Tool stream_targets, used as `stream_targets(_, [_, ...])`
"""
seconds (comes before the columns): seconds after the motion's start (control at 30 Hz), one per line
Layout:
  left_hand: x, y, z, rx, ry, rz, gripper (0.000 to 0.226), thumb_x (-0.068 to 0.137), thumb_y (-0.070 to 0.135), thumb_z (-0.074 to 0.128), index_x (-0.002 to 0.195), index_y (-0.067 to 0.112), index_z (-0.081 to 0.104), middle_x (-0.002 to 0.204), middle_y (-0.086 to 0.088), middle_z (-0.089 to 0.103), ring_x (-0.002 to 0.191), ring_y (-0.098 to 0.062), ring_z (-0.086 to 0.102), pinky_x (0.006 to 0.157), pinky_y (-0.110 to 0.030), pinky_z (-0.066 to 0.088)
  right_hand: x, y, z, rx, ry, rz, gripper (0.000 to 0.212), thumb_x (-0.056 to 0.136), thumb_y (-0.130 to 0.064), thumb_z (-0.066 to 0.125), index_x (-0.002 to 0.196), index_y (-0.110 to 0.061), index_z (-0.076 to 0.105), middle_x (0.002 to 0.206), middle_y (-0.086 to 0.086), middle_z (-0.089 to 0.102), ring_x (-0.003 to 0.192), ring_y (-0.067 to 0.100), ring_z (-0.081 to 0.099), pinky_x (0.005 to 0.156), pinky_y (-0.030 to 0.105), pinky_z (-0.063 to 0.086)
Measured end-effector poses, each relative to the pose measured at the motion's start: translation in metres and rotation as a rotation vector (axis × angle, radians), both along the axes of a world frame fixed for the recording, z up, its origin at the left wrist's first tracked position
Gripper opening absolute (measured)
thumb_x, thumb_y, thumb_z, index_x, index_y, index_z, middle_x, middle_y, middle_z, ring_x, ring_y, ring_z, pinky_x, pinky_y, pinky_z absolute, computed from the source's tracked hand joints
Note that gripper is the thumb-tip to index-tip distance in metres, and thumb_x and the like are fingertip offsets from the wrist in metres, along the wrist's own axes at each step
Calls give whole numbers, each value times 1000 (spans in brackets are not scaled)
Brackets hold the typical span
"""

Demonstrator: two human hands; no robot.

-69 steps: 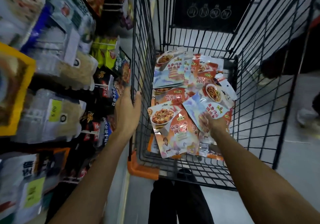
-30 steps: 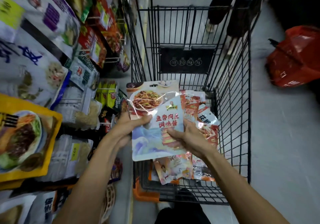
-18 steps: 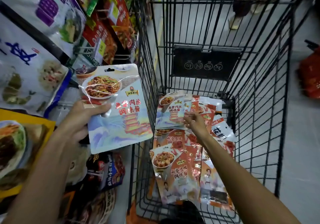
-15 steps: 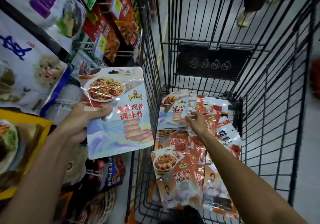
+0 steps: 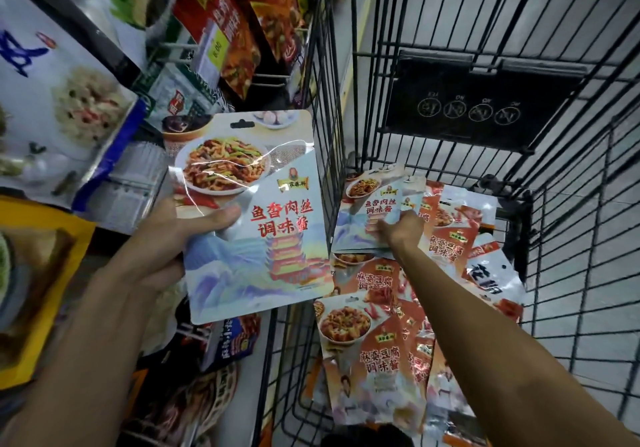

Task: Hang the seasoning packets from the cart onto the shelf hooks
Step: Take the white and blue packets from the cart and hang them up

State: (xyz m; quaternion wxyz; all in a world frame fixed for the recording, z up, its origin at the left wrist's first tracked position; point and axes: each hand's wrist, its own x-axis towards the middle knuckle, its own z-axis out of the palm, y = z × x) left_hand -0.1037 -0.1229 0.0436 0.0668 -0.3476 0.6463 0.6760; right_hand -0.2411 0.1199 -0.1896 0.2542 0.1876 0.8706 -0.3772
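Packet (image 5: pixel 256 232), glossy pale blue with stir-fry photo, sits pinched in left hand (image 5: pixel 162 238); right hand (image 5: pixel 400 233) clutches a twin (image 5: pixel 367 204).

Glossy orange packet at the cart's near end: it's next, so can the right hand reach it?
Probably yes: the right hand is inside the black wire cart; the glossy orange packet lies uncovered.
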Motion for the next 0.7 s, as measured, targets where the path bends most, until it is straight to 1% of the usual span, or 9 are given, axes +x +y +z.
stream_targets(0.07, [0,1,0,19,25,-17,30,74,7,66,103,9,69,108,-18,70,98,-36,68,77,-47,58,2,-3,5,103,75,36,35,90,-18,65,117,4,57,124,21,50,110,33,54,97,40,47])
stream_targets(0.17, [1,1,-2,40,66,-23,28,74,8,66,101,13,71,106,-14,72,91,-29,71,68,-36,59,6,-4,5,102,126,13,27,95,-7,54,120,5,55,116,18,49,100,30,52,80,24,42])
stream_targets(0.27, [2,2,-5,44,72,-7,29,75,8,66,103,14,70,106,-13,72,92,-28,71,70,-37,59,7,-7,8,-29,155,49,31,91,-4,57,119,9,51,121,24,53,104,34,54,83,30,43])
stream_targets(0.37, [3,2,-7,34,62,0,27,74,9,67,100,14,71,104,-13,73,92,-29,71,68,-36,59,1,-11,10,-308,-23,-160,33,92,-10,62,118,7,52,110,22,64,68,17,62,55,24,54])
stream_targets(0.43, [5,2,-10,14,53,9,29,72,10,68,101,11,71,103,-14,73,90,-29,71,67,-37,59,-3,-10,6,-481,-195,-276,33,92,-12,63,116,7,55,98,20,68,68,22,66,63,33,60])
stream_targets(0.5, [7,1,-12,13,40,26,36,72,10,69,107,6,68,105,-17,71,93,-32,70,73,-42,59,-5,-7,2,-501,-261,-274,29,89,-10,65,113,4,56,98,19,68,79,29,69,75,40,59])
stream_targets(0.57, [10,1,-13,29,38,34,37,72,10,69,110,7,66,107,-16,71,95,-32,69,76,-43,59,-5,-4,6,-503,-281,-277,25,87,-4,66,109,3,56,94,16,67,74,26,68,65,33,58])
stream_targets(0.63, [12,3,-13,51,44,38,34,73,9,68,108,9,68,107,-15,71,94,-31,69,73,-41,59,-3,3,13,-488,-305,-248,23,86,-1,67,106,2,55,91,14,64,72,25,65,64,34,58])
stream_targets(0.7, [15,6,-10,79,51,53,32,74,8,68,105,11,68,106,-15,72,93,-29,70,69,-37,59,4,15,25,-528,-353,-202,11,87,2,64,94,2,56,85,13,63,69,25,64,61,33,59])
